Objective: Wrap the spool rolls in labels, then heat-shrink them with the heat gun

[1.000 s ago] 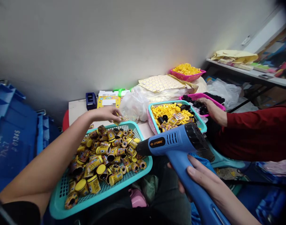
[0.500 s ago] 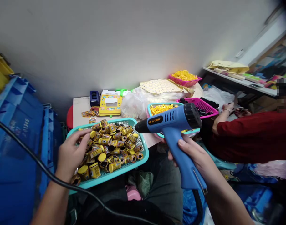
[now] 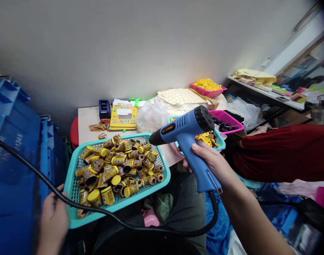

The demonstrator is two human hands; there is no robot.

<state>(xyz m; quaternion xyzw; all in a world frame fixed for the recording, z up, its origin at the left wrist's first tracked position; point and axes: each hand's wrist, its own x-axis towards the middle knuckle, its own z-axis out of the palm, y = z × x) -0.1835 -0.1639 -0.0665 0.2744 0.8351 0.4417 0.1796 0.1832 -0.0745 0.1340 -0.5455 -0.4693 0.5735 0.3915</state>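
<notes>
We have the blue heat gun (image 3: 184, 132) in our right hand (image 3: 207, 159), right of centre in the frame, with the fingers closed around its grip and its nozzle pointing left, over the far right corner of the teal mesh basket (image 3: 140, 193). Our left hand (image 3: 54, 223) sits at the lower left, just outside the basket, with the black power cord (image 3: 103, 210) running across it; whether those fingers are closed on the cord we cannot tell. The yellow-capped containers (image 3: 119, 173) lie heaped in the basket at lower centre, on their sides and at mixed angles, some showing dark open ends. We read the step in hand as holding the gun ready above this heap, with neither hand touching the containers; a move with the gun calls for bringing its nozzle down to them while the cord is kept clear of the basket. Behind, on the surface (image 3: 84, 118), stand a blue tape dispenser (image 3: 105, 109), a yellow printed card (image 3: 123, 117) and a plastic bag (image 3: 151, 116). At the upper right, a pink basket of yellow rings (image 3: 208, 94) sits high, while a pink basket of black parts (image 3: 235, 118) lies near a co-worker's red sleeve (image 3: 279, 152). Blue crates (image 3: 15, 141) fill the left edge.
</notes>
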